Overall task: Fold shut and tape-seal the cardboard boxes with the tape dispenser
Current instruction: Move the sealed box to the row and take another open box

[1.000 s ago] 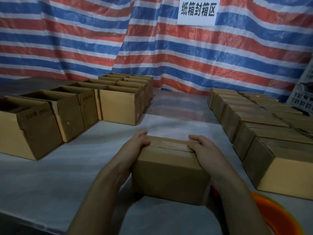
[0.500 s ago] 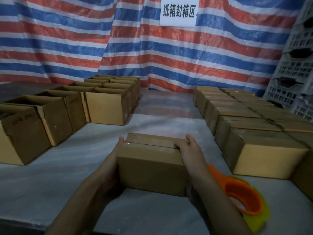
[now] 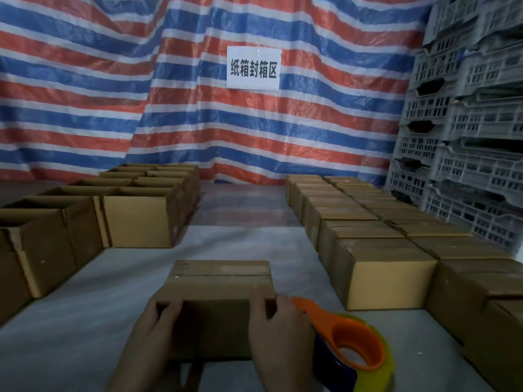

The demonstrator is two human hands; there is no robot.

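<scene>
A closed cardboard box (image 3: 219, 284) sits on the white table in front of me, with clear tape along its top seam. My left hand (image 3: 152, 332) grips its near left corner and my right hand (image 3: 278, 329) grips its near right corner, fingers over the front face. An orange and yellow tape dispenser (image 3: 358, 350) lies on the table just right of my right hand, with nothing holding it.
Several open boxes (image 3: 138, 219) stand in rows on the left. Several closed boxes (image 3: 382, 267) fill the right side of the table (image 3: 70, 321). Grey plastic crates (image 3: 467, 137) are stacked at the far right. A striped tarp with a paper sign (image 3: 253, 68) hangs behind.
Both hands have slid from the box's top and sides down to its near corners. The box now sits squarer to me, and the view has tilted up.
</scene>
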